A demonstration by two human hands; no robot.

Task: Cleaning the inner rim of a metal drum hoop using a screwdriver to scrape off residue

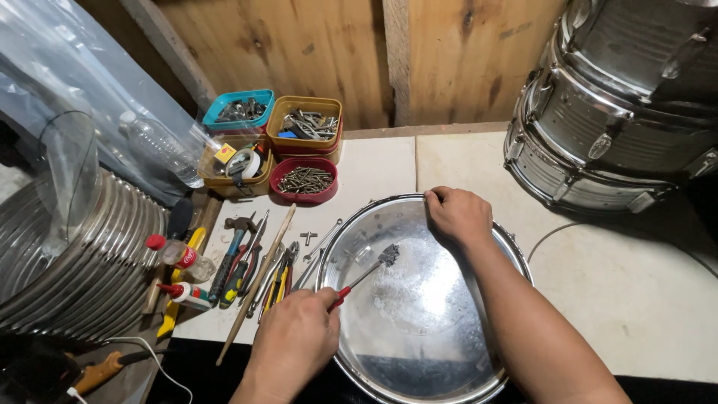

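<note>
I'm looking down into a workshop, most likely a drum repair or drum-making bench. Rough plank walls [299, 45] back a pale worktop [598, 284]. Small tubs [303, 123] of screws, bolts and metal fittings sit at the wall, and beside them lie a hammer [232, 247], pliers [280, 273], screwdrivers and a wooden stick [258, 280]. Bare metal drum shells [613, 112] are stacked to the right, and a pile of what seem to be metal hoops [82, 254] stands to the left, though the edge of view blurs them.
</note>
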